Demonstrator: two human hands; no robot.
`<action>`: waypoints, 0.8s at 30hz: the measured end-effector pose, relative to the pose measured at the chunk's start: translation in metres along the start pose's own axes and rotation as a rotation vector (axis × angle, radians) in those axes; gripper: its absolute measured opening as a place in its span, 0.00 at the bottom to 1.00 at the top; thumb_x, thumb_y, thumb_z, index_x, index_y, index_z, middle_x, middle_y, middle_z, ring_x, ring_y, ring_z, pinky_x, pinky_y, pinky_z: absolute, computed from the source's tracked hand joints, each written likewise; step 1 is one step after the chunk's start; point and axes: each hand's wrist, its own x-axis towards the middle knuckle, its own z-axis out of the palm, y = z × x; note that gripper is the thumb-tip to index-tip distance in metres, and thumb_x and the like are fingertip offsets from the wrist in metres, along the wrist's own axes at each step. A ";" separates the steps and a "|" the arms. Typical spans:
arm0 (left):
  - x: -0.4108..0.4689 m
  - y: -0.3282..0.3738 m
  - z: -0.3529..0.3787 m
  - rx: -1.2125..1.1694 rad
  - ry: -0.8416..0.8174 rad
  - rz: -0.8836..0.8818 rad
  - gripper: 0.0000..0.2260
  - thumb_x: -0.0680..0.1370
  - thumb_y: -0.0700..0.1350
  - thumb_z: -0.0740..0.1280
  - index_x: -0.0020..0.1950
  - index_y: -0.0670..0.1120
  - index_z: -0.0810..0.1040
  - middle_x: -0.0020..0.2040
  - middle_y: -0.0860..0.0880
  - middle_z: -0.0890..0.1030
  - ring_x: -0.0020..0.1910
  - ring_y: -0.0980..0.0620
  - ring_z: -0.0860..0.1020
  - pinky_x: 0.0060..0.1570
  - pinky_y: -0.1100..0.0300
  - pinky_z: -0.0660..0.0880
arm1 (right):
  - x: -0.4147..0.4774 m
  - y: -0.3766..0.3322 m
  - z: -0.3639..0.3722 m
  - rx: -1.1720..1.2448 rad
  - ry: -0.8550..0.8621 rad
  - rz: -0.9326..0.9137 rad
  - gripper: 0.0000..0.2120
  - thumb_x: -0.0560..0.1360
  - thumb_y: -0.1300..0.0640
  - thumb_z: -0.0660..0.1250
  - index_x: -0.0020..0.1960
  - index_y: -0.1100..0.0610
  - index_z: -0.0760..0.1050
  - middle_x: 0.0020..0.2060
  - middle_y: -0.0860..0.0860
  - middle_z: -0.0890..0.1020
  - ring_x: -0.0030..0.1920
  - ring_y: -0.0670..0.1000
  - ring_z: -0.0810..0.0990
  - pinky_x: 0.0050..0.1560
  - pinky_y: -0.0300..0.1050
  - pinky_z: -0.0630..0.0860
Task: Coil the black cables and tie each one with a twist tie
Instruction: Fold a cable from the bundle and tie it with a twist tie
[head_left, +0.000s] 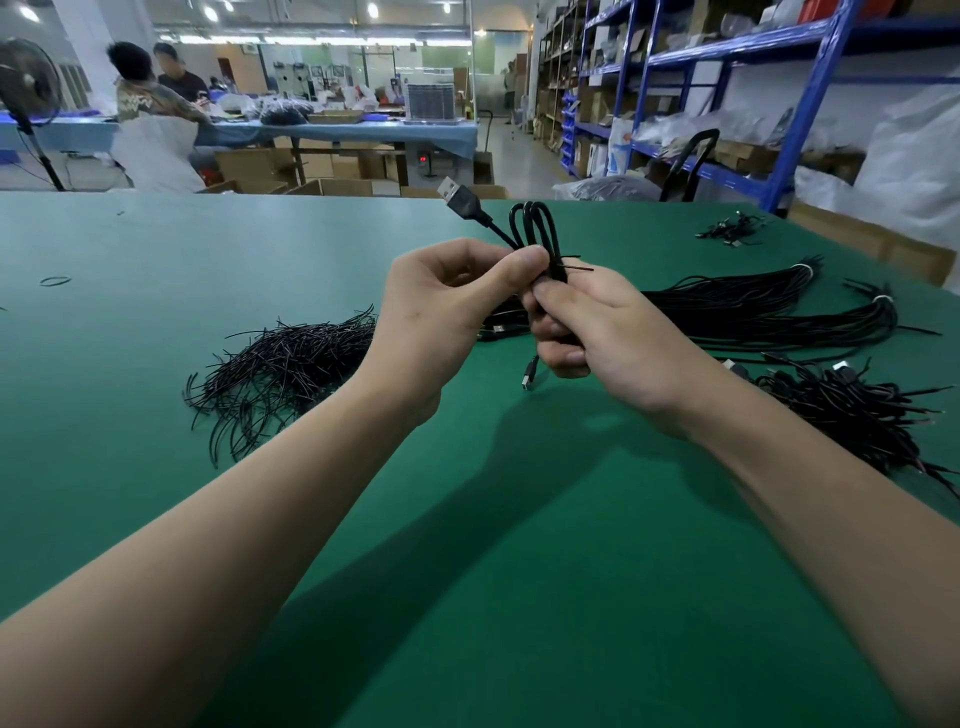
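Just above the middle of the frame, both hands hold a coiled black cable (536, 228) in the air over the green bench (156, 322). The left hand (447, 306) has its fingers curled and pinches the coil's waist between thumb and forefinger. The right hand (602, 332) is curled round the lower part of the coil, thumb pressed to it just beside the left thumb. A thin black twist tie (576, 268) sticks out to the right at the waist (whether the right fingers pinch it too I cannot tell). The cable's USB plug (455, 194) juts up and left above the loops, and its small plug (528, 377) hangs below the right hand.

At centre left on the bench lies a heap of twist ties (291, 364). At the right lie banded bundles of black cables (753, 306), with a loose pile of cables (857, 410) below them.
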 end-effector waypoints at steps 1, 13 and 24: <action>-0.001 0.000 0.002 -0.003 0.022 0.020 0.05 0.76 0.44 0.75 0.42 0.44 0.84 0.34 0.53 0.84 0.34 0.59 0.80 0.39 0.69 0.74 | 0.000 0.000 0.000 -0.004 0.006 -0.004 0.10 0.86 0.64 0.51 0.46 0.60 0.65 0.29 0.46 0.63 0.25 0.42 0.61 0.26 0.36 0.57; -0.018 -0.010 0.020 0.043 0.140 0.005 0.06 0.75 0.46 0.76 0.45 0.44 0.87 0.41 0.46 0.86 0.41 0.53 0.80 0.45 0.56 0.77 | -0.002 0.014 0.001 -0.819 0.146 -0.044 0.18 0.74 0.44 0.51 0.40 0.56 0.70 0.37 0.49 0.77 0.37 0.49 0.75 0.39 0.53 0.71; -0.013 -0.003 0.017 0.030 0.117 0.055 0.07 0.77 0.47 0.74 0.44 0.44 0.86 0.36 0.51 0.83 0.35 0.56 0.76 0.39 0.66 0.74 | 0.003 0.008 -0.012 0.047 -0.087 0.127 0.16 0.83 0.55 0.43 0.41 0.56 0.64 0.31 0.47 0.62 0.32 0.47 0.55 0.35 0.47 0.49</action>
